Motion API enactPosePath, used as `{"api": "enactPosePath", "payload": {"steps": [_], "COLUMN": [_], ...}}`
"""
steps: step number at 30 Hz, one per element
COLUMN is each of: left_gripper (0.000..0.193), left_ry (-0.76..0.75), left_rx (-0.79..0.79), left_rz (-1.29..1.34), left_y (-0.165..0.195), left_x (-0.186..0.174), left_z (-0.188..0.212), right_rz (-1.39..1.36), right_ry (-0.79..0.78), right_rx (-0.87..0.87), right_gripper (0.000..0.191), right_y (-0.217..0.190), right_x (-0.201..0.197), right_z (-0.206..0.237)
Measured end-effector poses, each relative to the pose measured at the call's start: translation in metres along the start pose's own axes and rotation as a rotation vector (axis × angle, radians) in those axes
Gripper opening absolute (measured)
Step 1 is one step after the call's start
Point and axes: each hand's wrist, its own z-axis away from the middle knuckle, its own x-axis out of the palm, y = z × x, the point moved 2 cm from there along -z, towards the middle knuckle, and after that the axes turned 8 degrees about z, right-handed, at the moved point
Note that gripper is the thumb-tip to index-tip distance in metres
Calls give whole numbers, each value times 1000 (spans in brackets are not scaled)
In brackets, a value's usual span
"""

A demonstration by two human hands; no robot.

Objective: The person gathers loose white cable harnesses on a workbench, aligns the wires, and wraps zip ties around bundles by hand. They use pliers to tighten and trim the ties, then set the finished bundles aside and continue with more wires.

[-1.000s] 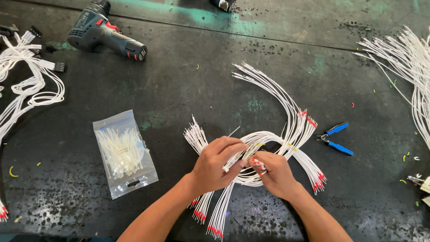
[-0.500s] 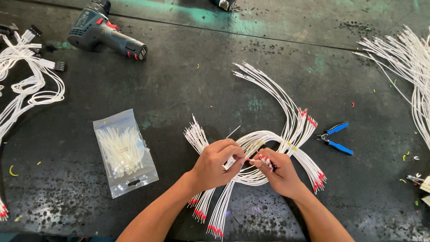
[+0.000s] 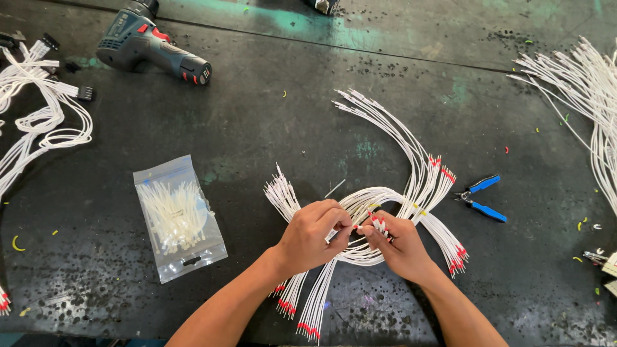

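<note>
1. Left hand [image 3: 313,236]: fingers curled and pinched on the white wire bundle [image 3: 385,193] where its strands cross, near the middle of the dark worktable [image 3: 270,115].
2. Right hand [image 3: 397,244]: fingers closed round a small cluster of red-tipped wire ends, thumb pressed against them; it touches the left hand's fingertips.
3. Bundle: loops fan up and right from the hands; red-tipped ends hang below the left wrist and by the right forearm.
4. Blue-handled cutters [image 3: 481,198] lie just right of the bundle, apart from both hands.
5. Clear bag of white cable ties [image 3: 178,217] lies left of the left forearm.
6. Cordless drill [image 3: 151,45] lies at the upper left; more white wires [image 3: 38,122] at the left edge, and others [image 3: 594,96] at the right edge.
</note>
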Motion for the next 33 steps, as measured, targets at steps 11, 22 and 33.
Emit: {"api": "enactPosePath", "payload": {"steps": [11,22,33], "left_gripper": [22,26,19], "left_ry": [-65,4,16], "left_rx": [-23,-34,41], "left_rz": [32,71,-57], "left_y": [-2,10,2], "left_x": [-1,-6,-4], "left_z": [2,-6,-2], "right_rz": [10,121,79], "right_ry": [48,55,89], "right_rx": [-8,-205,-123], "right_gripper": [11,14,18], "right_y": [-5,-23,-9], "right_x": [9,-5,-4], "right_z": [-1,-2,2]}}
